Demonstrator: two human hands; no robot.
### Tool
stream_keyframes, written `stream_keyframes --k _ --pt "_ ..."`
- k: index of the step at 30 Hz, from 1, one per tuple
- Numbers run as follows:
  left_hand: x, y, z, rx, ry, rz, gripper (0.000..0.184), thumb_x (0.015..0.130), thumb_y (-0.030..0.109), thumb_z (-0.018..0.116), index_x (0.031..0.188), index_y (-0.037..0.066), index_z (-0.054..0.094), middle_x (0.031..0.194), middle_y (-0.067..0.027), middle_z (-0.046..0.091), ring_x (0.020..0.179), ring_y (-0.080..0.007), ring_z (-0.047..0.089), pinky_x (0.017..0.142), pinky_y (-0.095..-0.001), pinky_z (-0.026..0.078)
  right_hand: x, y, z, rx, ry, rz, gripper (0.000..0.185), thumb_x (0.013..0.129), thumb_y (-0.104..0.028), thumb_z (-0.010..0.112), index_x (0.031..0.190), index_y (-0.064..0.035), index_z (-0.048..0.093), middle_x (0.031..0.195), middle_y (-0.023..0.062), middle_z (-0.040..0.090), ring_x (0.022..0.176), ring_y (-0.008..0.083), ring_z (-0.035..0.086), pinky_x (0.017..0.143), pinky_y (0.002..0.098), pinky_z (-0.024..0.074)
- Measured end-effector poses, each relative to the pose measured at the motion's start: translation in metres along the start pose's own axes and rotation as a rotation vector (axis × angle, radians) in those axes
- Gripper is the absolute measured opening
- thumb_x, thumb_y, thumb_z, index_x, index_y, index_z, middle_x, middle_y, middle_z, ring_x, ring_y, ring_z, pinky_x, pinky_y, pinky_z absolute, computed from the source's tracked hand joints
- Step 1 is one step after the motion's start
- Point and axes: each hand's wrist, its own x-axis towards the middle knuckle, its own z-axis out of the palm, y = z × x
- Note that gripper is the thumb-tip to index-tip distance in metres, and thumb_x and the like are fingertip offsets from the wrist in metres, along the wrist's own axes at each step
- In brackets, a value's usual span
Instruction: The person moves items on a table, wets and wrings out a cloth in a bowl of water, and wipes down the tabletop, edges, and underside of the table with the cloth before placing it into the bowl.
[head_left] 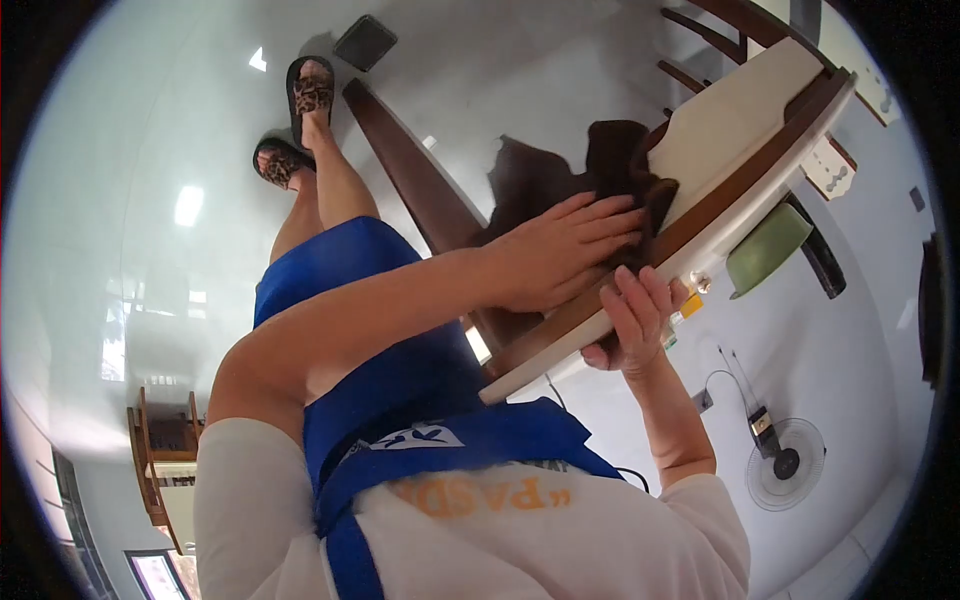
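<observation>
My left hand (565, 250) lies flat on a dark brown cloth (545, 180), its fingers stretched out and close to the brown and white table edge (700, 220). The cloth is bunched against that edge, with ragged corners sticking out. On the other side of the edge, my right hand (640, 315) is curled, thumb apart from the bent fingers. Something dark shows between its thumb and fingers, but I cannot make out what it is.
A green basin (770, 248) and a small yellow object (691, 305) are beyond the table edge. A brown table leg (420, 170) slants toward the floor near my slippers (312, 92). A dark square object (365, 43) lies on the floor. A fan (786, 463) stands by the wall.
</observation>
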Motion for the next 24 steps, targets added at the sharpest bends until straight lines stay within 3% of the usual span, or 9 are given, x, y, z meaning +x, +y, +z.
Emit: stream_keyframes --k 3,11,14,17,18,20,21,23,24 --pt "0.032 -0.010 0.002 0.052 0.069 0.030 0.049 0.092 0.018 0.047 0.137 -0.001 0.039 0.149 -0.0145 0.031 0.142 -0.0282 0.021 0.116 -0.0458 0.017 -0.003 -0.002 -0.001 -0.017 -0.016 0.009 0.057 0.086 -0.065 0.043 0.107 -0.0174 0.066 0.122 0.0033 0.061 0.119 0.0220 0.048 0.102 0.0467 0.0241" --pt "0.059 -0.019 0.009 0.028 -0.038 -0.099 0.048 0.091 0.015 0.046 0.136 -0.002 0.040 0.146 -0.0176 0.034 0.141 -0.0314 0.024 0.115 -0.0449 0.018 0.018 -0.004 -0.016 -0.023 -0.178 0.071 0.060 0.074 -0.067 0.054 0.113 -0.0229 0.064 0.124 -0.0015 0.059 0.115 0.0160 0.048 0.087 0.0373 0.0312" --pt "0.033 0.019 0.010 -0.477 0.229 -0.196 0.048 0.095 0.020 0.042 0.138 -0.002 0.038 0.147 -0.0189 0.033 0.139 -0.0319 0.027 0.114 -0.0432 0.018 0.011 -0.001 -0.013 0.133 -0.110 0.118 0.062 0.074 -0.060 0.063 0.123 -0.0221 0.059 0.130 -0.0006 0.056 0.116 0.0170 0.049 0.090 0.0393 0.0315" --pt "0.056 0.063 -0.043 -0.975 0.132 -0.789 0.047 0.100 0.023 0.033 0.140 -0.002 0.037 0.147 -0.0178 0.034 0.137 -0.0284 0.032 0.114 -0.0385 0.020 0.010 -0.003 -0.009 0.224 0.015 0.172 0.069 0.073 -0.055 0.071 0.128 -0.0177 0.054 0.133 0.0029 0.054 0.125 0.0211 0.047 0.100 0.0473 0.0293" --pt "0.057 0.069 -0.040 -1.052 0.167 -0.810 0.048 0.100 0.024 0.031 0.140 -0.002 0.036 0.146 -0.0173 0.036 0.136 -0.0269 0.032 0.114 -0.0370 0.021 0.017 -0.003 -0.013 0.237 0.014 0.241 0.070 0.072 -0.053 0.072 0.129 -0.0168 0.053 0.133 0.0034 0.054 0.126 0.0215 0.046 0.100 0.0480 0.0293" --pt "0.059 0.067 -0.030 -1.200 0.251 -0.832 0.049 0.101 0.026 0.028 0.141 -0.002 0.035 0.144 -0.0163 0.038 0.135 -0.0238 0.034 0.113 -0.0341 0.022 0.035 0.007 -0.026 0.257 0.017 0.359 0.073 0.071 -0.051 0.074 0.131 -0.0152 0.052 0.133 0.0043 0.054 0.128 0.0223 0.045 0.101 0.0494 0.0294" --pt "0.055 0.054 -0.027 -0.593 0.084 -0.450 0.050 0.102 0.026 0.027 0.144 -0.002 0.029 0.145 -0.0149 0.035 0.135 -0.0205 0.032 0.112 -0.0325 0.023 0.042 0.016 -0.030 0.253 0.004 0.434 0.074 0.069 -0.050 0.075 0.131 -0.0144 0.052 0.134 0.0048 0.053 0.129 0.0225 0.044 0.101 0.0497 0.0293" --pt "0.060 0.043 -0.014 -0.628 0.083 -0.474 0.050 0.102 0.026 0.029 0.145 -0.001 0.028 0.147 -0.0146 0.033 0.136 -0.0222 0.031 0.112 -0.0332 0.023 0.056 0.042 -0.036 0.259 -0.038 0.589 0.076 0.067 -0.047 0.077 0.131 -0.0127 0.052 0.135 0.0058 0.053 0.130 0.0230 0.043 0.101 0.0504 0.0291" --pt "0.068 0.040 -0.011 -0.644 0.084 -0.485 0.051 0.102 0.025 0.030 0.145 0.000 0.027 0.148 -0.0144 0.031 0.137 -0.0231 0.030 0.112 -0.0336 0.023 0.066 0.057 -0.038 0.161 -0.036 0.532 0.078 0.065 -0.044 0.078 0.130 -0.0096 0.053 0.131 0.0069 0.055 0.129 0.0232 0.045 0.103 0.0526 0.0286"
